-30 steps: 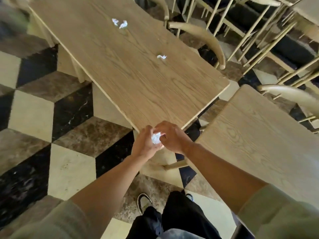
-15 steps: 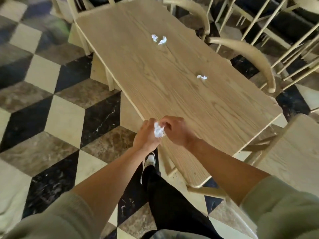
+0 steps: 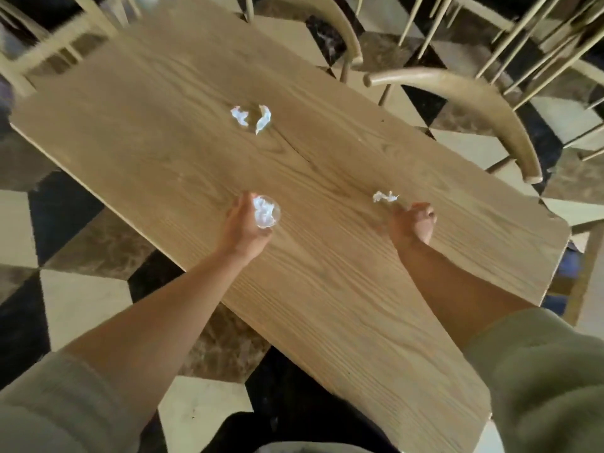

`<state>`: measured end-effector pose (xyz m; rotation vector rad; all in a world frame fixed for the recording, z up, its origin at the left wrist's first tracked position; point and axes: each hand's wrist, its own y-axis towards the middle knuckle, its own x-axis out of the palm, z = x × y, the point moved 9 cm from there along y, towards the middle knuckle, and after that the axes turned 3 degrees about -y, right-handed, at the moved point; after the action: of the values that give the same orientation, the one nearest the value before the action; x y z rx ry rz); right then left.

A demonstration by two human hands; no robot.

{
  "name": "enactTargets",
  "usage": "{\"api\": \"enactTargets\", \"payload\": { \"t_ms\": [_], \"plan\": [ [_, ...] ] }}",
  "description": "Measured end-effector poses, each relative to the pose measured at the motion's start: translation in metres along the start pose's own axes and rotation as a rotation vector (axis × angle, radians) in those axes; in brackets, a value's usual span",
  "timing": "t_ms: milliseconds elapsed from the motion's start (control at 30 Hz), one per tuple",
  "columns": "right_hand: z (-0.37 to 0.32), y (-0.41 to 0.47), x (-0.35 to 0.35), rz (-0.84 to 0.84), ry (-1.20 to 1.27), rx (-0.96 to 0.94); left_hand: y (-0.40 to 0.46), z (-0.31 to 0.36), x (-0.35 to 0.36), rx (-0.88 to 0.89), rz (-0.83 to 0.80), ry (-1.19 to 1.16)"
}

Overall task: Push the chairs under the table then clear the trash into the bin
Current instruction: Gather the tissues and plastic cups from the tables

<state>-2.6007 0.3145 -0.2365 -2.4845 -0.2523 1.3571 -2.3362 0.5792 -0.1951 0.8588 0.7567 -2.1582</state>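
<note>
Moved: hands, joined before, now apart over table [image 3: 327, 289].
Left hand [image 3: 246, 223]: grasping paper wad [image 3: 264, 211].
Right hand [image 3: 413, 220]: clenched, just short of scrap [image 3: 385, 197].
Farther: two scraps [image 3: 250, 117] mid-table.
Chair [image 3: 474, 103]: at far edge.

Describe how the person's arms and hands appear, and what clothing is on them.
Both forearms are bare. The left hand and right hand wear no gloves, and no rings or watch can be seen. Loose, pale grey-green sleeves, the left sleeve and the right sleeve, are pushed up near the elbows.

Checkered marble floor [image 3: 81, 299]
</note>
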Motion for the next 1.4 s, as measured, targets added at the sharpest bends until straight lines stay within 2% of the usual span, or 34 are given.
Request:
{"api": "enactTargets", "payload": {
  "t_ms": [300, 500, 667, 800, 900, 967, 1067, 1133, 1300, 1400],
  "plan": [
    [-0.113, -0.001, 0.076, -0.097, -0.242, -0.05, 0.089, -0.045, -0.061, -0.002, -0.018, 0.007],
    [-0.218, -0.03, 0.159, -0.091, -0.14, -0.003, 0.159, -0.109, -0.129, -0.034, 0.01, -0.044],
    [-0.357, -0.067, 0.253, -0.136, -0.149, -0.183, 0.221, -0.174, -0.194, 0.033, -0.01, -0.053],
    [-0.425, -0.104, 0.329, -0.192, -0.227, -0.342, 0.255, -0.214, -0.243, 0.054, -0.008, -0.039],
    [-0.481, -0.171, 0.39, -0.329, -0.173, -0.423, 0.286, -0.261, -0.294, 0.032, -0.005, -0.003],
    [-0.511, -0.212, 0.408, -0.432, -0.052, -0.44, 0.295, -0.275, -0.315, 0.021, -0.002, 0.034],
    [-0.584, -0.263, 0.437, -0.538, 0.063, -0.569, 0.316, -0.306, -0.359, -0.044, 0.054, 0.052],
    [-0.629, -0.298, 0.46, -0.629, 0.034, -0.731, 0.328, -0.324, -0.38, -0.056, 0.056, 0.012],
    [-0.706, -0.366, 0.516, -0.67, -0.288, -1.132, 0.356, -0.367, -0.428, -0.13, 0.012, -0.137],
    [-0.734, -0.405, 0.555, -0.731, -0.532, -1.397, 0.37, -0.399, -0.454, -0.189, 0.019, -0.122]
  ]
}}
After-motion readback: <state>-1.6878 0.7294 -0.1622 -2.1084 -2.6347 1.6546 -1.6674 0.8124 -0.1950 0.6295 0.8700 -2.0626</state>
